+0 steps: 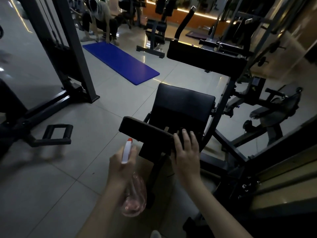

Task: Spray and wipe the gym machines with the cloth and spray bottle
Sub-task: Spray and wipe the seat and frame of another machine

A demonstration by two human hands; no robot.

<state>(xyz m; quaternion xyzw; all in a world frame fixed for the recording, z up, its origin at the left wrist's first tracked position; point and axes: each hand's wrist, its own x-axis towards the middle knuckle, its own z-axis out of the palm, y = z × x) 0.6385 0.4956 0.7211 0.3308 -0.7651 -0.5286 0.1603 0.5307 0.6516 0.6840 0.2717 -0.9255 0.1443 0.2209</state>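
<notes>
Dim gym, pale tiled floor (pixel 51 186). Nearest, left hand (pixel 118 164) wrapped round one spray bottle (pixel 135 194): clear pinkish body, white trigger head, orange nozzle tip, aimed at the machine's black arm pad (pixel 142 129). Right hand (pixel 186 150) laid on that pad's end, fingers loose, gripping nothing visible. Beyond, one black seat pad (pixel 183 102); farther, one blue mat (pixel 120 60).

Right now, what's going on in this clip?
A person is cleaning a gym machine. The left hand grips a spray bottle, nozzle aimed toward the black pad. The right hand lies on that pad's near end, fingers flat over something dark, possibly the cloth; the dim light hides which.
</notes>
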